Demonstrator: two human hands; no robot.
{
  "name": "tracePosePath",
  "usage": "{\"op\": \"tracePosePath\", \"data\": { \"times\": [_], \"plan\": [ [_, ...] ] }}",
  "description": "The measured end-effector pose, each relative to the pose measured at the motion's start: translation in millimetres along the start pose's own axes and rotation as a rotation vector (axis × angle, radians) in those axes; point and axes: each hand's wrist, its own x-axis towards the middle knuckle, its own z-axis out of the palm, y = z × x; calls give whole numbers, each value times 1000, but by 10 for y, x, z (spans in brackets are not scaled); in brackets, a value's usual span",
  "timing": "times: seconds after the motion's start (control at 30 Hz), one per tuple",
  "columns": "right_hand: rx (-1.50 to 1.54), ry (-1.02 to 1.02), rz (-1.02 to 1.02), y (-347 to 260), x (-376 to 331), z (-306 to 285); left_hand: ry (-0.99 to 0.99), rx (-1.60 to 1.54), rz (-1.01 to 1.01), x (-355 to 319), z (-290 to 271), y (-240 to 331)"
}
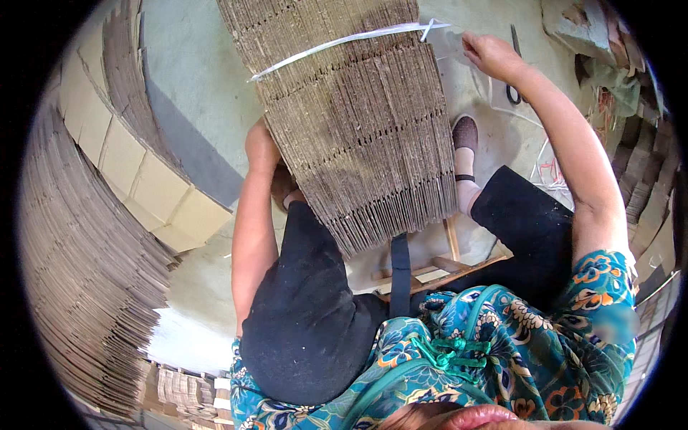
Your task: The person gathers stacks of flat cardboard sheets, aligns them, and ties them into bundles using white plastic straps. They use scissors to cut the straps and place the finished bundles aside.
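Note:
A long bundle of flattened corrugated cardboard [358,129] stands on edge between my legs, with its ridged edges facing up. A white plastic strap [330,49] crosses its far part, and a small knot with a loose tail shows at its right end. My right hand [493,56] is held just beyond that tail, its fingers curled together; whether a strand is pinched in them is too small to make out. Along the bundle's left side is my left hand [262,147], its fingers hidden by the cardboard. Black-handled scissors [513,94] lie on the floor beneath my right wrist.
Tall stacks of flattened cardboard [86,265] line the left side, with tan sheets [136,168] beside them. A wooden frame [451,265] is under the bundle's near end. Tangled strapping [550,174] and more cardboard [641,179] lie at the right.

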Motion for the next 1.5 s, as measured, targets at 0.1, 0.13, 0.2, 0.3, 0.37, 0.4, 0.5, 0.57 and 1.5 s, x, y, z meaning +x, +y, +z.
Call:
{"op": "tracePosePath", "data": {
  "times": [0.1,0.13,0.2,0.3,0.37,0.4,0.5,0.57,1.5],
  "plan": [
    [266,-130,-64,-419,-37,-377,38,-290,48,-2,4,-363],
    [437,-255,-8,-598,-55,-523,53,-451,58,-27,1,-517],
    [772,-511,171,-863,-233,-766,-236,-723,-63,-81,-217,-259],
    [1015,-669,142,-1354,-203,-1070,-399,-1023,-74,-323,-570,-107],
    [1114,-608,42,-1697,-172,-1161,-426,-1244,22,-411,-712,-64],
    [1166,-577,-3,-1856,-152,-1175,-378,-1217,26,-469,-754,-25],
    [1108,-428,-244,-2318,-49,-1113,-276,-1150,87,-527,-692,27],
    [915,-247,-445,-2556,69,-1002,-138,-965,117,-590,-668,56],
    [193,233,-503,-3435,799,-321,28,-990,271,-601,-315,198]
  ]
}}
